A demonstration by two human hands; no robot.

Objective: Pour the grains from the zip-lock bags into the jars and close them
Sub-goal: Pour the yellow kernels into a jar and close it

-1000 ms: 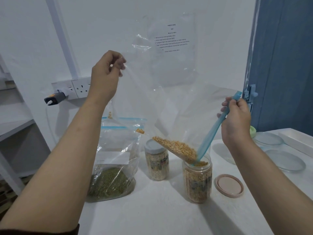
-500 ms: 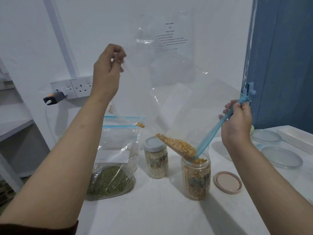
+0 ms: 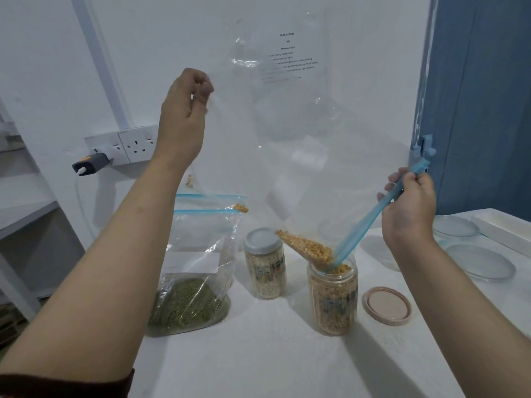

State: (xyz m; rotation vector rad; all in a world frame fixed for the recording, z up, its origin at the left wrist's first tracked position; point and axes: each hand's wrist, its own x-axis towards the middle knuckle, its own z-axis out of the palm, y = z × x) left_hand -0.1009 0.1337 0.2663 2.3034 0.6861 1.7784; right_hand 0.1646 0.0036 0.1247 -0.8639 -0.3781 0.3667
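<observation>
Two hands hold a large clear zip-lock bag up over the white table, tipped so that its blue zip edge points down into an open jar. The left hand is raised high, with thumb and fingers pinching the bag's upper corner. The right hand is lower and to the right, with its fingers curled round the blue zip strip, which runs down at a slant to the jar's mouth. Yellow grains are gathered in the bag's lowest fold, right at the jar's rim, and the jar beneath is filled almost to the top with the same grains. A few grains cling higher up in a crease of the bag. Just right of the jar a pinkish lid lies flat on the table. Left of the open jar stands a second jar, full of pale grains and closed with a grey lid. Further left a second zip-lock bag with green grains at the bottom sits upright on the table. Two glass dishes lie near the table's right edge.
</observation>
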